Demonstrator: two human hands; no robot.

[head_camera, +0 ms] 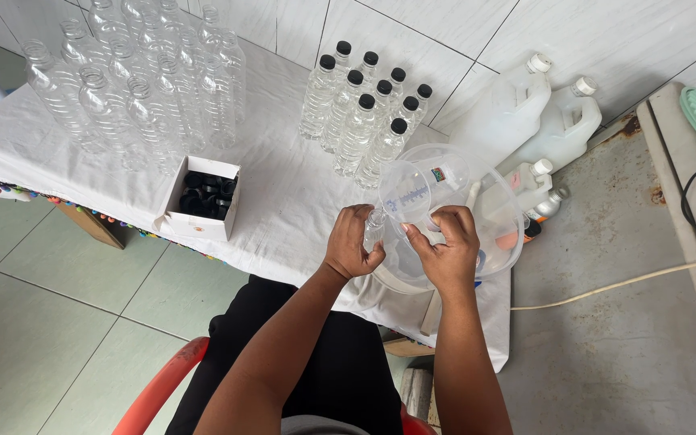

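Observation:
My left hand [352, 244] grips a small clear plastic bottle [374, 229] held upright above a large clear basin [503, 201] at the right end of the table. A clear measuring jug [408, 192] is tilted over the bottle's mouth, held by my right hand [447, 248] at its handle. The bottle's lower part is hidden behind my left fingers.
Several filled clear bottles with black caps [364, 113] stand at the table's back. Several uncapped empty bottles [134, 80] crowd the left. A white box of black caps [205, 196] sits near the front edge. White jerrycans [537, 113] stand on the floor to the right.

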